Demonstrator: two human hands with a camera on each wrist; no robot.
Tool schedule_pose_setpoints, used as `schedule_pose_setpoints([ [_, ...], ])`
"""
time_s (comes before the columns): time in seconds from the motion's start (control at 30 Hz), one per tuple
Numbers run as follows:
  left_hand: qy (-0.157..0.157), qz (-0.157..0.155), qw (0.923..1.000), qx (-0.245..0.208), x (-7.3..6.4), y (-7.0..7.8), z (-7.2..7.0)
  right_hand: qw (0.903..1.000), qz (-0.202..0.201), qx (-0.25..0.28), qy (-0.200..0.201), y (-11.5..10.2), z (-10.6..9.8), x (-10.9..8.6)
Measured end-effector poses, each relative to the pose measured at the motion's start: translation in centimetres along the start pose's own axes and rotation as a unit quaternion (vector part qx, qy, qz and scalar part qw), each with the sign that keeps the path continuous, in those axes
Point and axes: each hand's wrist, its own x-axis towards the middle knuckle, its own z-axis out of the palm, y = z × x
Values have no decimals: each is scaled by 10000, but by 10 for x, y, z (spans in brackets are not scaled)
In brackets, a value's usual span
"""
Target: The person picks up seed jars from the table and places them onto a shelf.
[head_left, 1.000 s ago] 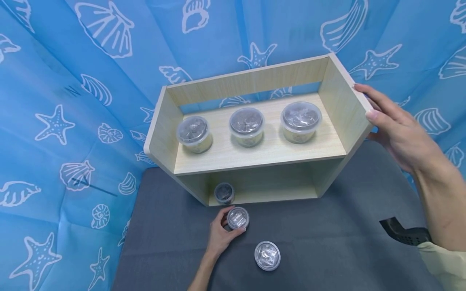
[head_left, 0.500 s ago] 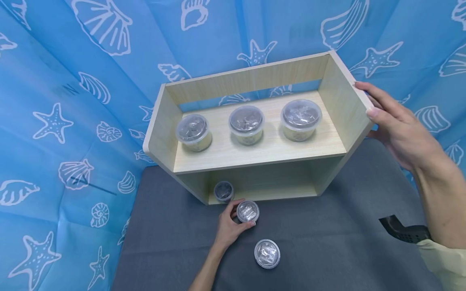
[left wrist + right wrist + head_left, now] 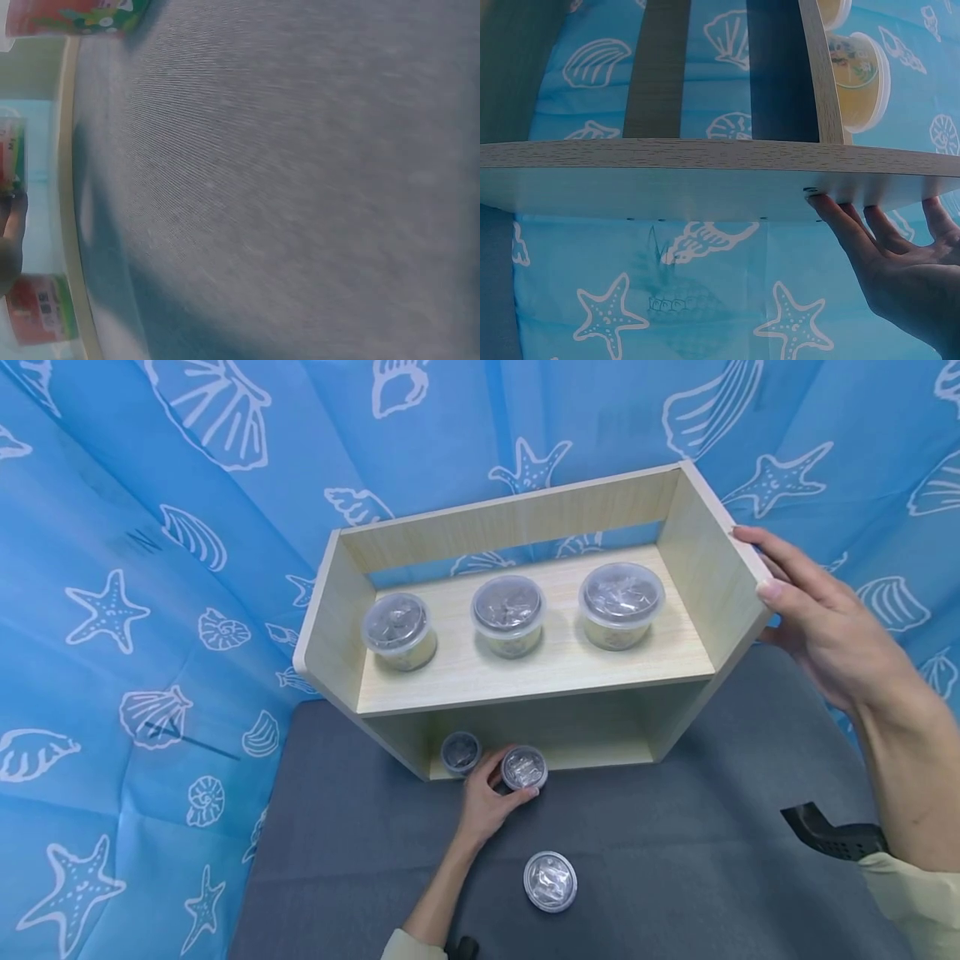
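Note:
My left hand grips a small round cup with a clear lid at the front edge of the lower shelf. Red and green wrapping shows on that cup in the left wrist view, with fingers against it. A matching cup stands on the lower shelf's left end, and a third cup sits on the table in front. The right hand is at the outer side of the wooden shelf unit, its fingertips pressing the panel with fairly straight fingers.
Three larger lidded tubs, left, middle and right, stand in a row on the upper shelf. A grey cloth covers the table. Behind hangs a blue curtain with white shell and starfish prints.
The left hand has carried its cup rightward and up the view, from the table area to the lower shelf's front edge. The right hand has stayed on the side panel.

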Motion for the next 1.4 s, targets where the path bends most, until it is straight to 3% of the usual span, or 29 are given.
schedule_pose_setpoints([
  [0.17, 46, 80, 9999, -110, 11, -7, 6, 10000, -10, -6, 67, 0, 1, 0],
  [0.37, 128, -111, 9996, -227, 20, -32, 14, 10000, -7, 6, 80, 0, 2, 0],
  [0.53, 207, -287, 9979, -536, 27, -39, 17, 9999, 10, 33, 119, 1, 2, -1],
  [0.77, 209, 51, 9987, -452, 35, -51, 20, 9998, 53, -16, 172, 1, 4, -1],
  [0.87, 150, -5, 9982, -579, 36, -54, 21, 9997, 83, -48, 206, 2, 4, -1],
  [1.03, 37, -283, 9966, -774, 38, -55, 23, 9997, 62, -91, 217, 2, 4, -1],
  [1.27, -75, -368, 9960, -805, 39, -54, 26, 9999, 2, 5, 151, 2, 3, -1],
  [1.4, -198, -406, 9965, -698, 40, -39, 24, 9999, -29, 14, 138, 1, 3, -1],
])
